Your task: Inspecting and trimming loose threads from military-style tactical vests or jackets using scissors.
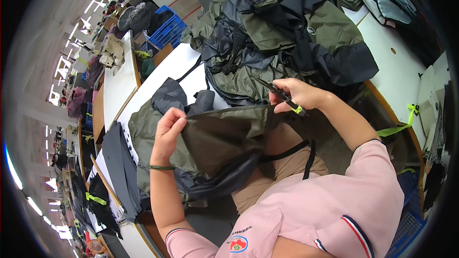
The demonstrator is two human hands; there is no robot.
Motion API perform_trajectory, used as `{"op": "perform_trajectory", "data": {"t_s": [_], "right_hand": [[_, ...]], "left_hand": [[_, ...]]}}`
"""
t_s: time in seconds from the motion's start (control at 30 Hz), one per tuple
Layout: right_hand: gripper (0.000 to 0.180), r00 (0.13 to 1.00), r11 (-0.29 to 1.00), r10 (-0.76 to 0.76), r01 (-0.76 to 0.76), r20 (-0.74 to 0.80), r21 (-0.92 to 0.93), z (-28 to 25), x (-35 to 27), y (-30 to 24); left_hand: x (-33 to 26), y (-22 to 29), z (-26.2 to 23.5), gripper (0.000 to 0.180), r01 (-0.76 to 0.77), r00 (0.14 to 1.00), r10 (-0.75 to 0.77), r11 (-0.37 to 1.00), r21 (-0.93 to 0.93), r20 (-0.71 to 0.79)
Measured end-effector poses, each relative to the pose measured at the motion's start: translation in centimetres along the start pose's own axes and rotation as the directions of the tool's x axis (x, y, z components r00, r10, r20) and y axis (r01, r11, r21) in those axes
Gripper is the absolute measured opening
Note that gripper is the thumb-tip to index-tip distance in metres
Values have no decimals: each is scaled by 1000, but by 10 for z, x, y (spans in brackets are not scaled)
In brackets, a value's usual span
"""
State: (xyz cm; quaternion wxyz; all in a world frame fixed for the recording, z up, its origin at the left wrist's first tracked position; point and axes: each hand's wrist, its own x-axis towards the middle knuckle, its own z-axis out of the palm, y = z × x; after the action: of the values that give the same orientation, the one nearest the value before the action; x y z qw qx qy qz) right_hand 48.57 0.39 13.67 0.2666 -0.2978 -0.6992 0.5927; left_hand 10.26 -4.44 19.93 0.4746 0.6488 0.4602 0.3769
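Olive fabric piece stretches between both hands above the person's lap, its upper edge pulled fairly taut. Left hand pinches the left corner of that piece, fingers closed on the cloth, with a green bangle around the wrist just below. Right hand closes on the right corner of the piece and also holds a small black thread snipper with a yellow-green tip, the tool lying across the fingers and pointing up and left from the hand. Black straps hang down from the right side of the fabric piece over the person's tan trousers. Beyond the fabric piece, farther from the person, a heap of olive and dark navy garments lies on the white table. To the left of the fabric piece, more dark cloth rests on the same table, and further left a grey folded sheet lies flat. A blue plastic crate stands up and left of the heap.
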Motion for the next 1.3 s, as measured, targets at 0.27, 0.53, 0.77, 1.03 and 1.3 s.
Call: {"op": "perform_trajectory", "data": {"t_s": [0.27, 0.53, 0.77, 1.03, 1.3], "right_hand": [[26, 999, 986, -20, 13, 43, 164, 13, 2, -25], [30, 1000, 999, 16, -15, -16, 34, -1, 3, -28], [31, 994, 983, -54, 37, -94, -181, -21, -25, -84], [35, 951, 917, -187, 81, -244, -389, -55, -45, -166], [14, 934, 725, -295, 81, -202, -684, -63, 105, -23]], "left_hand": [[-44, -10, -34, 11, 255, 967, -256, 963, 92, 5], [-61, -41, -43, 22, 276, 952, -302, 908, 316, 39], [-64, -10, -41, 23, 28, 992, -70, 933, 358, 106], [-100, 55, -48, 25, 57, 993, -50, 996, -63, 105], [-39, -34, -77, 14, 284, 945, -233, 933, 222, -229]]}}
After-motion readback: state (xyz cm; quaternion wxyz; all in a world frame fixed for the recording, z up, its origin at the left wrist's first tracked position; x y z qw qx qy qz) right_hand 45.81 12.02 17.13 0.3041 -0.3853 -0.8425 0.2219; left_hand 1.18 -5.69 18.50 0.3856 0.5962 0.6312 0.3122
